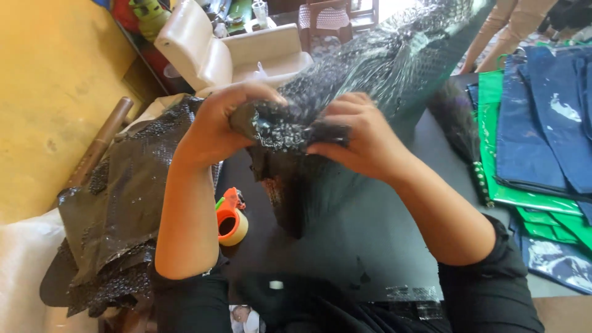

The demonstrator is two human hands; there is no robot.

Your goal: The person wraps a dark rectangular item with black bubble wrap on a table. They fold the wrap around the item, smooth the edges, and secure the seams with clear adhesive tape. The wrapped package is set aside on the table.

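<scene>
Both my hands are raised over a dark table [370, 246], pinching a bunched piece of black bubble wrap [290, 132] between them. My left hand [216, 123] grips its left end, fingers curled over the top. My right hand [361, 139] clamps the right end with fingers and thumb. A dark strip of the wrap hangs down below the hands toward the table. A long sheet of the same bubble wrap [401, 49] stretches away from my hands to the upper right.
An orange tape dispenser with a roll of tape [231, 222] lies on the table near my left forearm. More black bubble wrap [117, 203] is piled at the left. Blue and green bags [542, 123] lie stacked at the right. A cream chair [209, 52] stands behind; a person's legs [505, 28] are at top right.
</scene>
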